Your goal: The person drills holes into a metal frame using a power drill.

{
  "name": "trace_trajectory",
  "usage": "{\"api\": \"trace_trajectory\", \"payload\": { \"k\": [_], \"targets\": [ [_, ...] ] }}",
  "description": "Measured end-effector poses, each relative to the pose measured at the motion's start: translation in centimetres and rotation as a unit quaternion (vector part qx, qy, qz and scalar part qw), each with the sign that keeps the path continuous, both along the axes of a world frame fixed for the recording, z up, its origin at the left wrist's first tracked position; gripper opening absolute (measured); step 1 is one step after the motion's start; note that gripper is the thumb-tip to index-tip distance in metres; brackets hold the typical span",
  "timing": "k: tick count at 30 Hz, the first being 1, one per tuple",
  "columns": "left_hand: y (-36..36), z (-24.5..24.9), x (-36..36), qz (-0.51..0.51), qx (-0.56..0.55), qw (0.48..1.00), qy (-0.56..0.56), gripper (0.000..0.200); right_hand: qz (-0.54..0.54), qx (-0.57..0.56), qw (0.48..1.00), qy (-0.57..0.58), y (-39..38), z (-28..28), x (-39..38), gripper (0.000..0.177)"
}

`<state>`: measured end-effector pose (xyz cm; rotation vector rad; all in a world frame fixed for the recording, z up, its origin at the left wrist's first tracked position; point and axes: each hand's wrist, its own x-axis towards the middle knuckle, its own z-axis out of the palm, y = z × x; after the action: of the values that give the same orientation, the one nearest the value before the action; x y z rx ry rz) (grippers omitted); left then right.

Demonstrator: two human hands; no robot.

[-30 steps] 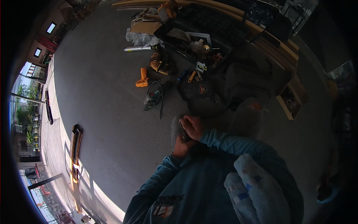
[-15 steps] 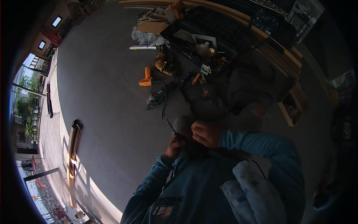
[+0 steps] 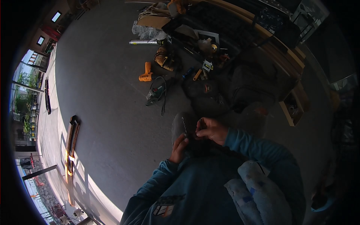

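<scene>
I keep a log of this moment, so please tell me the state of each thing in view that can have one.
left hand: closed around thin dark rod, which points up
right hand: fingers curled beside the rod; grip unclear
yellow drill: lying on floor
green grinder: lying on floor, cord loose
wooden box: open on top

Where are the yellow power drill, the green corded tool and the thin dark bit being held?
Yellow power drill (image 3: 145,74): head view, its body.
Green corded tool (image 3: 154,94): head view, its housing.
Thin dark bit (image 3: 184,125): head view, its shaft.
</scene>
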<state>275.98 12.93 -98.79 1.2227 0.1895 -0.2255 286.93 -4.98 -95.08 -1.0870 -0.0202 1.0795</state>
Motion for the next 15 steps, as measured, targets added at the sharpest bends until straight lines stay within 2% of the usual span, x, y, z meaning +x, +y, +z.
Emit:
{"api": "trace_trajectory", "payload": {
  "k": [2,5,7,11,15],
  "targets": [
    [0.2,-0.1,-0.2,-0.008,-0.011,1.0,0.019,0.027,-0.015,0.01,0.999,0.035,0.0,0.2,-0.3,0.026],
    [-0.3,0.3,0.0,-0.011,0.031,0.999,0.011,0.027,-0.015,0.01,0.998,0.057,-0.3,0.6,-0.4,0.025],
    [-1.6,0.5,0.4,0.058,0.0,0.997,-0.052,0.028,-0.016,-0.003,0.997,0.081,-0.5,1.2,-0.6,0.024],
    [-1.8,0.6,0.7,0.047,0.029,0.997,-0.056,0.03,-0.054,-0.022,0.992,0.115,-0.7,0.7,-0.1,0.024],
    [-2.1,0.6,0.7,0.034,0.063,0.994,-0.084,0.032,-0.021,-0.059,0.986,0.157,-1.1,0.2,0.8,0.023]
  ]
}}
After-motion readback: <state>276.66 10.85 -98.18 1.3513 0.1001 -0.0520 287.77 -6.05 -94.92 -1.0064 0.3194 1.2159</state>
